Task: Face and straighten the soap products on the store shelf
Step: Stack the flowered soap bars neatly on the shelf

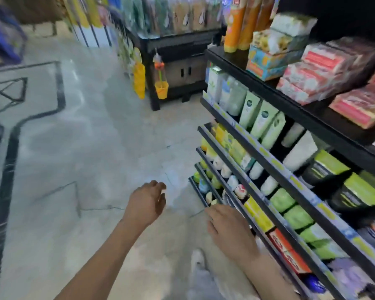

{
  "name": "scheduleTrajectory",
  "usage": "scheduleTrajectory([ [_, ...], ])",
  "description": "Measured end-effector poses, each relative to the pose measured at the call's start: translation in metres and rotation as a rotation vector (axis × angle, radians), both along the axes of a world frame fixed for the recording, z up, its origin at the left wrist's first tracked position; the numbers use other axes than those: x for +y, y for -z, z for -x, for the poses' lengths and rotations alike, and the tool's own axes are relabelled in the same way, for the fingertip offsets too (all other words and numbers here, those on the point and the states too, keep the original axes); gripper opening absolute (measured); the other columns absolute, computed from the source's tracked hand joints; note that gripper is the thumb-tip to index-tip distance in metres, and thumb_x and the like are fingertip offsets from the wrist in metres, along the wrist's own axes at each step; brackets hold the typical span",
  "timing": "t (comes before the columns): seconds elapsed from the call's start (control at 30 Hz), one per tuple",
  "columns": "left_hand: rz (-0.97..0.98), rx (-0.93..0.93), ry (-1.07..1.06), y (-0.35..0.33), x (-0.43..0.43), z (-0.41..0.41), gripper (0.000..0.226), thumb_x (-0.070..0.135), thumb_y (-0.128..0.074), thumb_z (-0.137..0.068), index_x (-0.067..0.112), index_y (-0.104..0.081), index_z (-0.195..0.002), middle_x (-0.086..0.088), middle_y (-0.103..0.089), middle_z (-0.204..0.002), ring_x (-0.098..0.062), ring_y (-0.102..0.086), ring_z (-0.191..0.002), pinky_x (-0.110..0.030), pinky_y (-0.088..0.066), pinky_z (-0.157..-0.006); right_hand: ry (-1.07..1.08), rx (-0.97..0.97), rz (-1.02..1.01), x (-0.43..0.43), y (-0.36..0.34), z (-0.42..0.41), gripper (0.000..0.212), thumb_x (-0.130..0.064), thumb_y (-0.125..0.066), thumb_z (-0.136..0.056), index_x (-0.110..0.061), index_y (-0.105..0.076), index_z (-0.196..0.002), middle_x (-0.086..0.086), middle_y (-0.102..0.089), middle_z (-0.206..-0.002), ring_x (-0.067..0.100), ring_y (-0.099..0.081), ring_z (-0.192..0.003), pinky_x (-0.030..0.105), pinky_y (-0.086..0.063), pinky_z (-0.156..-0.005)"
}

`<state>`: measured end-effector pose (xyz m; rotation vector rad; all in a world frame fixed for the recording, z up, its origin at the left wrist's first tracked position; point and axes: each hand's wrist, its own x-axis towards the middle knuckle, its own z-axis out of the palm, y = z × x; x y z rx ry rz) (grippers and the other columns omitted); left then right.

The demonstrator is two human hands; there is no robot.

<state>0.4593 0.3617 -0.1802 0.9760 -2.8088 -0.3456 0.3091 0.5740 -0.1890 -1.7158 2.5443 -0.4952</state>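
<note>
Head view, blurred: my left hand [146,202] hangs over the floor [85,148], fingers loosely curled, holding nothing. My right hand [230,230] is flat with straight fingers at a lower tier of the shelving unit [268,92], gripping nothing; contact unclear. Yellow soap boxes [260,215] and a red box [288,250] sit just beside it

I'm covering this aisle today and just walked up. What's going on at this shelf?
A person stands beside a black store shelf stocked with tubes, bottles and boxes. Neither hand holds anything. The left hand hangs over the floor, fingers loosely curled. The right hand reaches with flat fingers toward the edge of a lower tier, next to a yellow box and a red box. The picture is too blurred to tell whether it touches the shelf.
</note>
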Motion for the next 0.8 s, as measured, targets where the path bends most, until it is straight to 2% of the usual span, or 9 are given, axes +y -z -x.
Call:
scheduleTrajectory([
  [0.07,0.037,0.02,-0.037,-0.005,-0.036,0.03,0.027,0.02,-0.058,-0.097,0.015,-0.069,-0.121,-0.005,-0.069,-0.113,-0.032,-0.068,-0.103,-0.038,-0.053,-0.081,-0.034,-0.008,-0.021,-0.021,-0.001,0.014,0.022,-0.029,-0.044,-0.094,-0.025,-0.065,-0.1,-0.009,-0.063,-0.093,0.014,-0.061,-0.087,0.031,-0.054,-0.072],
  [0.2,0.043,0.113,-0.055,-0.007,-0.098,0.084,0.026,0.019,-0.062,-0.095,0.015,-0.07,-0.119,-0.004,-0.07,-0.11,-0.031,-0.068,-0.099,-0.037,-0.052,-0.077,-0.018,-0.023,-0.017,-0.072,0.007,0.056,0.008,-0.027,-0.06,-0.09,-0.028,-0.063,-0.097,-0.013,-0.059,-0.093,0.011,-0.059,-0.086,0.026,-0.05,-0.07],
  [0.3,0.024,0.126,-0.046,-0.011,-0.133,0.114,0.024,0.017,-0.065,-0.094,0.015,-0.071,-0.116,-0.003,-0.072,-0.109,-0.03,-0.07,-0.095,-0.036,-0.053,-0.073,0.024,-0.007,0.0,-0.123,0.008,0.1,0.019,-0.026,-0.069,-0.082,-0.027,-0.069,-0.101,-0.013,-0.065,-0.095,0.01,-0.063,-0.088,0.026,-0.053,-0.07],
  [0.37,0.01,0.128,-0.019,-0.015,-0.153,0.13,0.022,0.016,-0.067,-0.091,0.016,-0.072,-0.113,-0.002,-0.072,-0.106,-0.029,-0.07,-0.09,-0.035,-0.055,-0.07,0.045,-0.015,-0.006,-0.162,0.004,0.129,0.024,-0.022,-0.073,-0.082,-0.023,-0.072,-0.105,-0.008,-0.069,-0.099,0.014,-0.066,-0.091,0.031,-0.057,-0.072],
  [0.47,0.013,0.143,0.012,-0.021,-0.182,0.155,0.022,0.015,-0.071,-0.089,0.018,-0.072,-0.11,0.001,-0.073,-0.104,-0.027,-0.071,-0.085,-0.034,-0.055,-0.066,0.04,0.018,-0.007,-0.219,-0.003,0.172,0.023,-0.02,-0.071,-0.088,-0.018,-0.072,-0.111,-0.003,-0.069,-0.103,0.021,-0.067,-0.093,0.036,-0.057,-0.075],
  [0.53,0.016,0.146,0.035,-0.027,-0.201,0.172,0.022,0.015,-0.072,-0.088,0.019,-0.073,-0.109,0.002,-0.073,-0.103,-0.026,-0.071,-0.083,-0.034,-0.055,-0.064,0.046,0.035,-0.002,-0.255,-0.013,0.197,0.019,-0.019,-0.068,-0.09,-0.016,-0.071,-0.108,-0.001,-0.068,-0.1,0.024,-0.065,-0.089,0.036,-0.054,-0.072],
  [0.8,-0.002,0.185,0.186,-0.049,-0.292,0.252,0.022,0.018,-0.068,-0.093,0.02,-0.072,-0.114,0.004,-0.073,-0.112,-0.024,-0.071,-0.094,-0.035,-0.055,-0.072,0.168,0.138,0.013,-0.36,-0.041,0.264,0.026,-0.021,-0.082,-0.079,-0.017,-0.073,-0.103,0.0,-0.068,-0.089,0.025,-0.068,-0.077,0.034,-0.054,-0.06],
])
